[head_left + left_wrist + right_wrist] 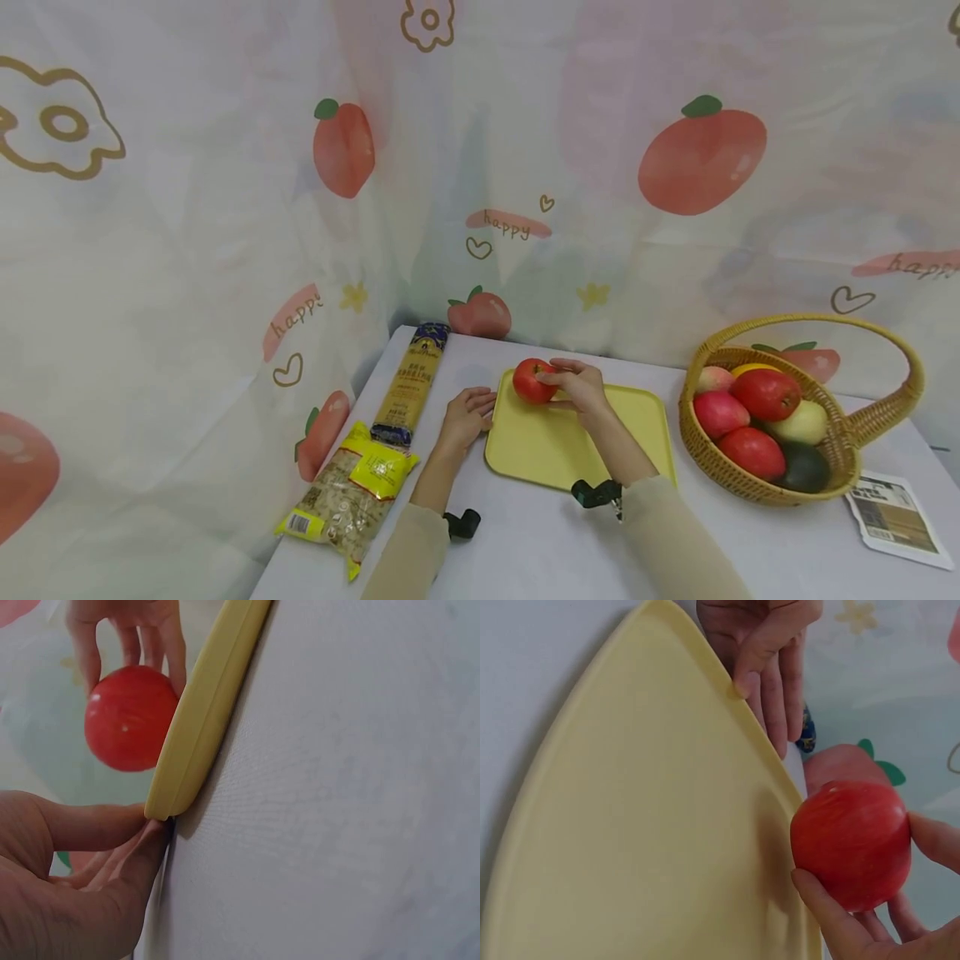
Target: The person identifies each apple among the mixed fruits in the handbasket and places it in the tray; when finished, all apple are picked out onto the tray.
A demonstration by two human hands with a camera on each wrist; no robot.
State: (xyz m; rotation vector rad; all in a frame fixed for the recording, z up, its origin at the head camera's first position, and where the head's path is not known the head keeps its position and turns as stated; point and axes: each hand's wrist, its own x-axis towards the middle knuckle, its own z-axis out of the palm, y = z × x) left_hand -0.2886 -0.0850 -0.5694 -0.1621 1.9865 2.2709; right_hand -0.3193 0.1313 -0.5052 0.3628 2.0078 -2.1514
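Note:
My right hand (585, 390) grips a red apple (534, 381) over the far left corner of a yellow tray (600, 454). In the right wrist view the apple (853, 846) sits between thumb and fingertips, with a shadow on the tray beneath it. Along the tray's left edge, my left hand (467, 417) pinches the rim. The left wrist view has that thumb against the rim of the tray (202, 712) and the fingers (154, 844) at its outer side, close to the white table.
A handled wicker basket (693, 425) full of fruit stands right of the tray. A flat white packet (900, 521) lies beside it. At left are a long pasta packet (411, 383) and a yellow-and-clear bag (352, 487). Printed curtains (570, 267) hang behind the table.

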